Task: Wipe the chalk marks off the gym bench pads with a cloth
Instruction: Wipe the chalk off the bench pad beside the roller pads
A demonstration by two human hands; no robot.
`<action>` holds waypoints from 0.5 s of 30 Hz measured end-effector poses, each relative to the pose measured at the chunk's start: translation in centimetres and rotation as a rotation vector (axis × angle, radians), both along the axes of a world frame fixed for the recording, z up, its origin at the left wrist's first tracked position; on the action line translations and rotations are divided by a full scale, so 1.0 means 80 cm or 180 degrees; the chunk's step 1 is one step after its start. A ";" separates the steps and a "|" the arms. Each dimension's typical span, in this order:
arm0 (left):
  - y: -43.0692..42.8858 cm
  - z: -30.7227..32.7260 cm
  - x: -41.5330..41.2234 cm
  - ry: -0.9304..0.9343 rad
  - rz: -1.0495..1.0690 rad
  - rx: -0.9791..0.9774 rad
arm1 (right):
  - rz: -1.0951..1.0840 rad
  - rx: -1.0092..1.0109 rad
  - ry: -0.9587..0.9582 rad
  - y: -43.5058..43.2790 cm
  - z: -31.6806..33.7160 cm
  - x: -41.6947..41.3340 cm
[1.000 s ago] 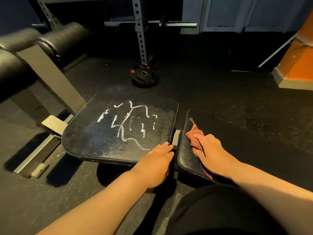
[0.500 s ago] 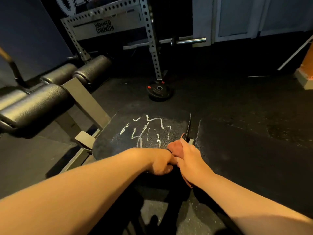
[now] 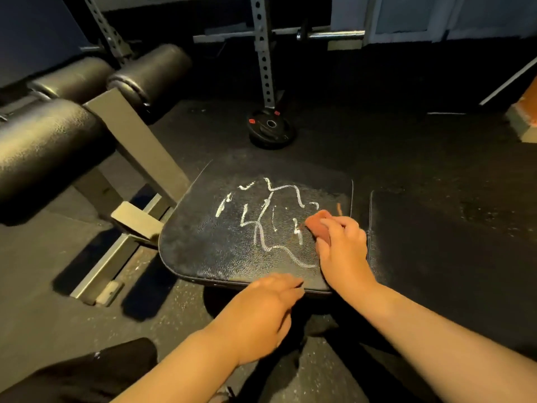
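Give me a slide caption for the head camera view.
Right hand holds a cloth on the chalked pad; left hand rests on its near edge.

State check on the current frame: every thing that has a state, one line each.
chalked pad: mostly unwiped.
chalk marks: largely intact.
cloth: bunched, pressed onto one end of the marks by the right hand.
right hand: fingers curled over cloth.
left hand: rests on chalked pad's near edge, blurred.
second pad: no chalk visible.
weight plate: flat on floor.
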State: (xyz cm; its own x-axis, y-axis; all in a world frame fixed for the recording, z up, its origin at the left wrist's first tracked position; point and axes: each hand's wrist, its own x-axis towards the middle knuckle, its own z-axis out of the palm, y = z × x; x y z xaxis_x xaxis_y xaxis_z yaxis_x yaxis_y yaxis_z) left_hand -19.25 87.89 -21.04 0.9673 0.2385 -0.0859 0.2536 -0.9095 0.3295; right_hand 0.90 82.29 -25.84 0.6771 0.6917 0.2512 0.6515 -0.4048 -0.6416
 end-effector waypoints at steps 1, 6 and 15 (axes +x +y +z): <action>0.003 -0.002 -0.003 -0.0103 0.0068 -0.0011 | -0.0111 -0.0036 0.0026 0.002 0.003 -0.010; 0.015 -0.005 -0.009 -0.0392 0.0441 -0.0163 | 0.1178 -0.0332 -0.0427 -0.024 0.001 -0.050; 0.030 -0.025 0.000 -0.0514 0.0866 -0.0095 | 0.0551 -0.0388 -0.0219 0.006 0.012 -0.082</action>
